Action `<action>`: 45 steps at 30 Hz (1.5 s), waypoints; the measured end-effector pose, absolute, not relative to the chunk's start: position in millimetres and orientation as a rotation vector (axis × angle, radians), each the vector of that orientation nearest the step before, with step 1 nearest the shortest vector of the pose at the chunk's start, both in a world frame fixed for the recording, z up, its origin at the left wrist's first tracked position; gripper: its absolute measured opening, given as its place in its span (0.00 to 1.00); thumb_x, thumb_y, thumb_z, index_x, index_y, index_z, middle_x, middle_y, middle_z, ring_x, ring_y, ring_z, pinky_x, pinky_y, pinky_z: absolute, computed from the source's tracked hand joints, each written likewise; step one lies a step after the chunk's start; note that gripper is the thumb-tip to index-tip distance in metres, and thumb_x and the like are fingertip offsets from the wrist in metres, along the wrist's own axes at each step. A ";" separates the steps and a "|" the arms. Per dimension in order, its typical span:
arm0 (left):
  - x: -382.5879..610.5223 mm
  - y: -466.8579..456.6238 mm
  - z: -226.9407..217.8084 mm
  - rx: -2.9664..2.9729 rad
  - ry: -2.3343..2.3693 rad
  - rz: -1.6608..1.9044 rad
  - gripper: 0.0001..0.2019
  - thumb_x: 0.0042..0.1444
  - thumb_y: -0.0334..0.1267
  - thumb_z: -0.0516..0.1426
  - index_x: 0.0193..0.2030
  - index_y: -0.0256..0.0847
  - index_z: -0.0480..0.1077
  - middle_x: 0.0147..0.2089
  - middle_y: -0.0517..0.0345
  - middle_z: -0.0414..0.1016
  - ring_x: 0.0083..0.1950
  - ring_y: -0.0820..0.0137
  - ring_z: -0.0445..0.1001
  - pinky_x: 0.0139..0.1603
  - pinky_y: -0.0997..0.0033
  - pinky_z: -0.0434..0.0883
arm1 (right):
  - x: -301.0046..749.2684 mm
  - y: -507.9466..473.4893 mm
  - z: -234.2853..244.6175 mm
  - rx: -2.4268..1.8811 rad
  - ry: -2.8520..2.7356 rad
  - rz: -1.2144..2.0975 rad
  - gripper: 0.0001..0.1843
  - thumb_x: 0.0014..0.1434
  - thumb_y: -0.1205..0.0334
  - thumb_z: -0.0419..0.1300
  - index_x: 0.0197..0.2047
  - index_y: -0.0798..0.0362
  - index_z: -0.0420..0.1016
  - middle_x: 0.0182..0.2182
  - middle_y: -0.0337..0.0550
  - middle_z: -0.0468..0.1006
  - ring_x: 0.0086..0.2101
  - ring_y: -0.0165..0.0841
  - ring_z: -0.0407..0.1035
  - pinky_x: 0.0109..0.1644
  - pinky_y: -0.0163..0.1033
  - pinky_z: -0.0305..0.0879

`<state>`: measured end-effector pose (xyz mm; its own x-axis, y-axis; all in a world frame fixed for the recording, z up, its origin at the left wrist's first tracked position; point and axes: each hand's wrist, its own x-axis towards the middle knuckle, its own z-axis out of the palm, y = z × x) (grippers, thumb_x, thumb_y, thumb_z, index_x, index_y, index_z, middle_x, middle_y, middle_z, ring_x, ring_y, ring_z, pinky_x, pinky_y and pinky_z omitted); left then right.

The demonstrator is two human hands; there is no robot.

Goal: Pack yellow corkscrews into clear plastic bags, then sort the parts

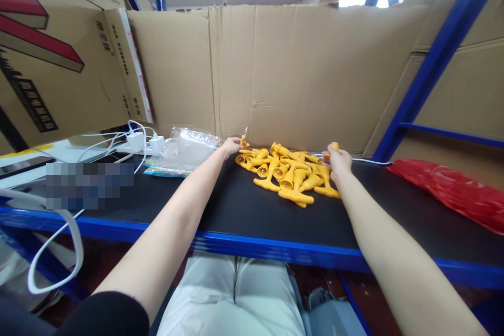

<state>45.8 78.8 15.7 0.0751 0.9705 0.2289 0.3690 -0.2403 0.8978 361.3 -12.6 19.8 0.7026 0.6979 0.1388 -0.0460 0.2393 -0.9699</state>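
My left hand (231,146) is at the left end of a heap of yellow plastic corkscrew parts (293,167). Its fingers are closed on a yellow corkscrew (243,142) whose metal spiral points up. On the heap's right side, my right hand (340,160) is closed around a yellow plastic piece (334,145); the fingers hide most of it, so I cannot tell its exact shape. The heap between my hands mixes T-shaped handles (296,195) with hollow, round-mouthed ends, lying in many directions.
The heap lies on a black shelf top (244,215) with a blue front edge (275,245). Clear plastic bags (192,144) and white chargers with cables (136,140) are at left. A red plastic bag (444,186) lies at right. Cardboard (295,73) stands behind.
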 end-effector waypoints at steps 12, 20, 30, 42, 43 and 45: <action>-21.3 96.8 -0.4 2.465 1.640 0.593 0.15 0.39 0.21 0.53 0.31 0.39 0.77 0.40 0.53 0.78 0.48 0.62 0.73 0.52 0.68 0.66 | 360.9 -12.6 20.8 -1.252 -0.688 0.508 0.06 0.56 0.65 0.56 0.29 0.54 0.64 0.21 0.35 0.71 0.16 0.21 0.61 0.15 0.25 0.55; -21.1 84.1 5.2 2.637 1.723 0.494 0.26 0.42 0.20 0.51 0.49 0.36 0.73 0.59 0.47 0.66 0.63 0.62 0.60 0.61 0.70 0.58 | 358.2 -13.9 23.0 -1.256 -0.729 0.486 0.07 0.56 0.62 0.57 0.28 0.55 0.64 0.22 0.35 0.71 0.16 0.21 0.61 0.15 0.25 0.56; -15.5 57.4 11.0 2.587 1.793 0.118 0.17 0.54 0.37 0.50 0.49 0.45 0.73 0.50 0.53 0.75 0.51 0.62 0.72 0.52 0.71 0.64 | 358.3 -11.9 20.9 -1.250 -0.739 0.462 0.07 0.55 0.62 0.59 0.29 0.55 0.65 0.22 0.35 0.71 0.16 0.21 0.61 0.15 0.26 0.56; -37.5 62.0 -6.0 2.458 1.736 0.165 0.26 0.60 0.46 0.45 0.65 0.51 0.53 0.64 0.54 0.59 0.61 0.62 0.63 0.59 0.67 0.58 | 362.0 -7.6 18.3 -1.238 -0.743 0.466 0.06 0.55 0.63 0.58 0.30 0.55 0.65 0.22 0.35 0.72 0.17 0.22 0.62 0.16 0.25 0.57; -39.4 62.7 -5.2 2.463 1.744 0.152 0.25 0.60 0.46 0.45 0.65 0.51 0.54 0.64 0.54 0.59 0.61 0.62 0.63 0.58 0.68 0.58 | 362.0 -7.6 18.4 -1.239 -0.739 0.467 0.06 0.55 0.63 0.58 0.30 0.55 0.65 0.22 0.35 0.72 0.17 0.22 0.62 0.16 0.25 0.58; -43.0 63.8 -3.4 2.485 1.761 0.121 0.25 0.60 0.45 0.45 0.64 0.50 0.56 0.64 0.54 0.60 0.60 0.62 0.64 0.58 0.69 0.59 | 361.9 -7.7 18.7 -1.242 -0.737 0.465 0.06 0.55 0.63 0.58 0.29 0.55 0.65 0.22 0.36 0.72 0.17 0.22 0.62 0.17 0.25 0.58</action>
